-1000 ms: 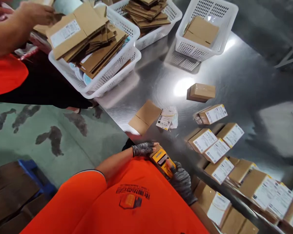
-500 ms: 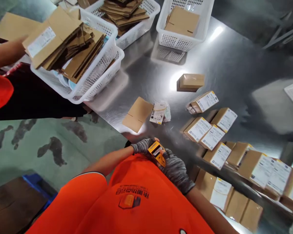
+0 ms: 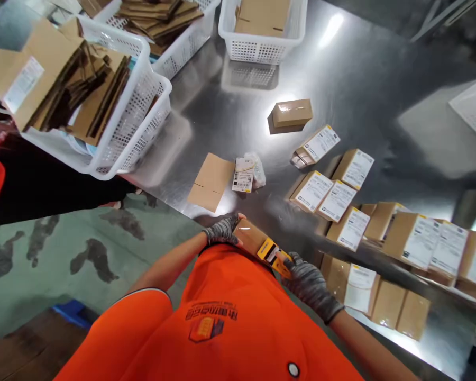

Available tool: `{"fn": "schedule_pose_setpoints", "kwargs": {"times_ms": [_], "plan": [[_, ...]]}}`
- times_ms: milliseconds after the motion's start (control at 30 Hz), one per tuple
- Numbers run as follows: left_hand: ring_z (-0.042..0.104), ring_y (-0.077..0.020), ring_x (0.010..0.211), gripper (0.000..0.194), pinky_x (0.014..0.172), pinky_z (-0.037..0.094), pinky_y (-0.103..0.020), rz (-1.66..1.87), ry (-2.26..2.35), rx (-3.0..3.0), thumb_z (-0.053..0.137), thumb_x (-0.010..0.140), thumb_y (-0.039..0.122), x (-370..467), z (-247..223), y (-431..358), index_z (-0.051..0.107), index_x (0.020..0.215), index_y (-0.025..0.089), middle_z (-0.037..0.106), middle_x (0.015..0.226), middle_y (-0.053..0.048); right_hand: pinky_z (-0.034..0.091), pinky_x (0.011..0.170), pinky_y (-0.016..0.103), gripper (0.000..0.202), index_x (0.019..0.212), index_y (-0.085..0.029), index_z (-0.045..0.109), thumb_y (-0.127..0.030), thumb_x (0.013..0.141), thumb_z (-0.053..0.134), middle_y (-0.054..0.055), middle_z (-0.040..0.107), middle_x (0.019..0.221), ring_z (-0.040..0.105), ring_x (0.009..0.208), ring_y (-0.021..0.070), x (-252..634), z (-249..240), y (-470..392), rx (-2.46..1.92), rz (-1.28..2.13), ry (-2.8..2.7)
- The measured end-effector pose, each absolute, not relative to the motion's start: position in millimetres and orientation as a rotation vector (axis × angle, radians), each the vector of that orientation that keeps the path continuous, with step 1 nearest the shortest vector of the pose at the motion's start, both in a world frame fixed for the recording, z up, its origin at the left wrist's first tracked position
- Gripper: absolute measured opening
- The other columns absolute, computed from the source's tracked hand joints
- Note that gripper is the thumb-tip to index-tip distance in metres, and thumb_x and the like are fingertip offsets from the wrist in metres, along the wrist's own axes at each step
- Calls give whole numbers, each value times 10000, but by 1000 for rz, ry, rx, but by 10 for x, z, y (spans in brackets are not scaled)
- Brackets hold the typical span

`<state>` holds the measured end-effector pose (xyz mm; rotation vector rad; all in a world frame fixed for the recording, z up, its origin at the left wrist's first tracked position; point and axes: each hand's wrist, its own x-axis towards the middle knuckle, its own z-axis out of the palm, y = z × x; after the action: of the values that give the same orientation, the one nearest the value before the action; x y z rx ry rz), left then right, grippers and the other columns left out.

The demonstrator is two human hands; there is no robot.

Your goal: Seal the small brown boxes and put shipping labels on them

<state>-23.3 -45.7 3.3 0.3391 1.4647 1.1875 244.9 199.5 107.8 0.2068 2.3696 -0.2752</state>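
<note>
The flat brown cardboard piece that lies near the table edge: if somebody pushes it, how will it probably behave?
The flat cardboard piece would probably slide easily, since the steel table looks smooth and shiny. It seems thin and unfolded, so likely light, and it may bend when lifted by one corner. It lies near the table edge, so a push towards the floor side could drop it.

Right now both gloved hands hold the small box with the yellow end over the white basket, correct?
Not quite. In the head view the left hand and right hand hold the small box at the steel table's near edge, close to the chest, not over a basket.
</note>
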Motion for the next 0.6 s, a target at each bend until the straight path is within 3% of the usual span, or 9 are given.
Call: {"fn": "schedule_pose_setpoints", "kwargs": {"times_ms": [167,267,367,467,600], "plan": [[760,-405,1426,988,1300,617,-534,1098,1511,354,1235,597,438,-267,232,-403,796,1458,227,839,1423,-103,760,1027,418,641,1714,-176,875,-172,1076,815,323,885,1603,962,1244,396,2319,962,1960,156,-299,2418],[771,-336,1208,850,1102,671,-483,1058,1564,322,1157,754,546,-225,324,-366,791,1452,227,815,1292,-71,738,1029,381,595,1614,-164,924,-98,1036,795,284,919,1513,954,1211,356,2357,937,1947,180,-364,2497],[700,-253,984,839,882,616,-402,1056,1583,271,1134,719,630,-291,449,-419,746,1348,231,740,1117,-17,749,1003,382,603,1590,-177,939,-82,1008,813,267,938,1442,948,1159,350,2433,1007,1987,177,-466,2565],[682,-240,1001,813,902,580,-383,1082,1641,267,1139,653,616,-582,678,-615,708,1249,268,729,1095,-1,779,977,422,736,1626,-201,930,-34,921,800,254,945,1432,945,1137,363,2530,1100,2123,139,-544,2619],[750,-265,1043,760,966,608,-415,1109,1632,249,1091,725,596,-1026,1046,-1011,728,1319,289,809,1148,-27,801,907,444,840,1664,-252,918,-37,863,789,221,956,1400,941,1103,363,2521,1137,2300,100,-585,2668]]}}
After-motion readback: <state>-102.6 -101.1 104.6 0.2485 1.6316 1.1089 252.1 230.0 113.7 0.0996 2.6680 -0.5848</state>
